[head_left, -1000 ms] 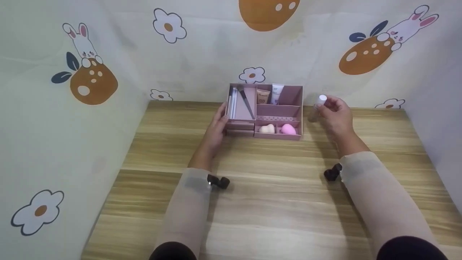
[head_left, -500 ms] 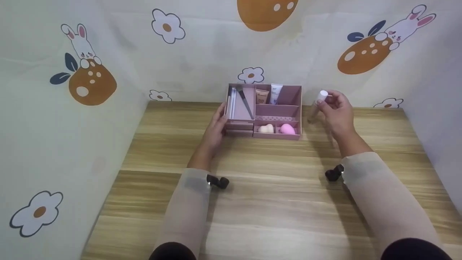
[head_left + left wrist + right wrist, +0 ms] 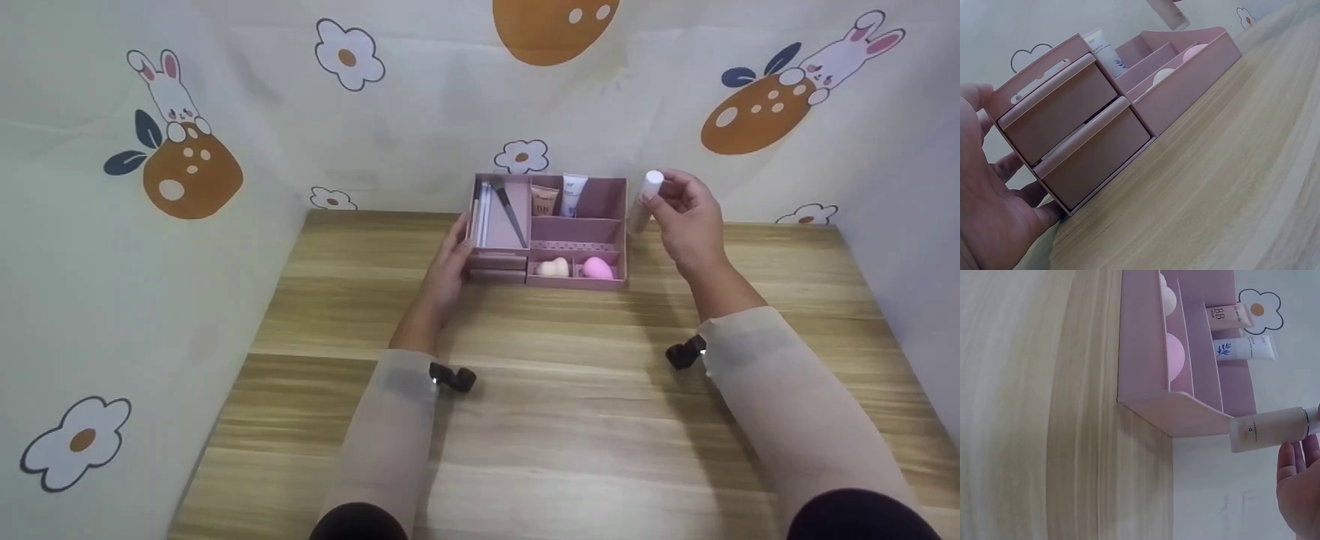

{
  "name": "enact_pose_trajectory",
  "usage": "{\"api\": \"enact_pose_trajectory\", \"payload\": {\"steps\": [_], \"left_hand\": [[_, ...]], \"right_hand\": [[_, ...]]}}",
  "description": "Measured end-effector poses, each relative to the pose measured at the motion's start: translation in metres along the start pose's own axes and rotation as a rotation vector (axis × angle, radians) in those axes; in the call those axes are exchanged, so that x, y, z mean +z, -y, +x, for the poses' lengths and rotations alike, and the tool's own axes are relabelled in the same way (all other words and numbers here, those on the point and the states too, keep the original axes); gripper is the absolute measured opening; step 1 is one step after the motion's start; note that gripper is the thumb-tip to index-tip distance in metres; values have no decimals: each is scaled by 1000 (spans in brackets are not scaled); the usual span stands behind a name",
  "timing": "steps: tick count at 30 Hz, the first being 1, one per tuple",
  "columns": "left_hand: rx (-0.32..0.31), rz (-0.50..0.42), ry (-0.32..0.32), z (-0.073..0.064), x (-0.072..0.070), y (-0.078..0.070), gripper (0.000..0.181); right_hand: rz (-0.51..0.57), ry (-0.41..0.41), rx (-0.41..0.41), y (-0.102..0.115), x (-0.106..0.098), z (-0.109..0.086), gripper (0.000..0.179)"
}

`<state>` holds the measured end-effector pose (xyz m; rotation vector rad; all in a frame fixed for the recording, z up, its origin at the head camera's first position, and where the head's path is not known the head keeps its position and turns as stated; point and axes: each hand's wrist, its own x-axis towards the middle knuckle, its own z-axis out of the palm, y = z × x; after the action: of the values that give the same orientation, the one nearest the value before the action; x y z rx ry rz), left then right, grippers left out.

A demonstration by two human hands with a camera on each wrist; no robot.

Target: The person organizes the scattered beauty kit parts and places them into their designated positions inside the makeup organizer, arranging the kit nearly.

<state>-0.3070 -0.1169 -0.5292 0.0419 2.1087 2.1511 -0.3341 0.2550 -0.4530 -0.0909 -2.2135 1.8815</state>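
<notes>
A pink desktop organizer stands at the back of the table, with two drawers at its left. My left hand rests against its left side, fingers spread along that wall. By its white cap, my right hand pinches a pale cosmetic bottle, held above the table at the organizer's right side. In the right wrist view the bottle's base overlaps the organizer's upper edge. A BB cream tube and a white tube stand in the back compartment.
Brushes lie in the organizer's upper left tray. A cream sponge and a pink sponge sit in the small front compartments. A printed wall covering rises behind the wooden table.
My right hand has lifted the bottle and brought it left, closer to the organizer's right side. The left hand stays where it was.
</notes>
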Motion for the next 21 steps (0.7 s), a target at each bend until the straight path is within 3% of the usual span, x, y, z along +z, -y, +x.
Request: {"api": "enact_pose_trajectory", "payload": {"steps": [3, 10, 21], "left_hand": [[-3, 0, 5, 0, 0, 0, 52], [3, 19, 17, 0, -1, 1, 53], [3, 6, 21, 0, -1, 0, 52]], "right_hand": [[7, -13, -19, 6, 2, 1, 38], [159, -3, -97, 11, 12, 2, 36], [118, 24, -43, 13, 35, 11, 37]]}}
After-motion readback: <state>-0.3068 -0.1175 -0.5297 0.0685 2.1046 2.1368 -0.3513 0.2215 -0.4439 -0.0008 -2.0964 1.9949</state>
